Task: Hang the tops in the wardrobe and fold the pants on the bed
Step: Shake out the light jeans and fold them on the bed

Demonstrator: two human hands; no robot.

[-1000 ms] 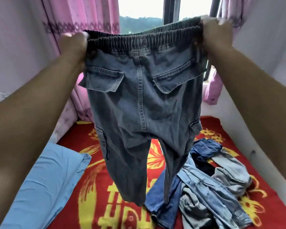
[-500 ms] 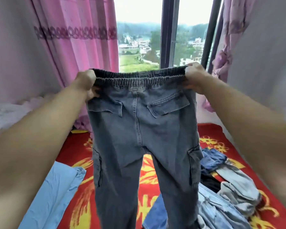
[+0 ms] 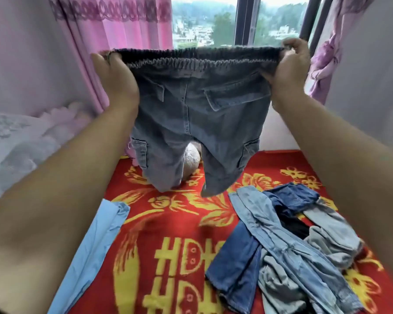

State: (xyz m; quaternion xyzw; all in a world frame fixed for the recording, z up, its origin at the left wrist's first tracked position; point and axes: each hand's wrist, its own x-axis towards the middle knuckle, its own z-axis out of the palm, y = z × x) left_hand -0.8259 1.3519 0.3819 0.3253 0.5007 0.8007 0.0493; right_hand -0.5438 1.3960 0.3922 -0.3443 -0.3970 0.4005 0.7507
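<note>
Item under handling: one pair of grey cargo pants, held in the air above the far end of the bed, back pockets toward the camera.

Left hand grips the left end of the elastic waistband. Right hand grips the right end. The fingers of both hands are curled tight over the band, pinching the cloth. The hands are set well apart, so the band is drawn taut and level (a judgement: this spreads the garment flat and lets the legs drop straight, ready for laying down to fold).

Both legs hang toward the bed. Whether the cuffs touch it cannot be told.

Remaining stock: a loose pile of pants in blue, dark and pale grey denim lies on the right half of the bed, unfolded. A light blue garment lies along the left edge of the bed.

The middle of the bed, between these two, is bare blanket (the likely folding spot, in my assessment). No wardrobe is in view.
</note>
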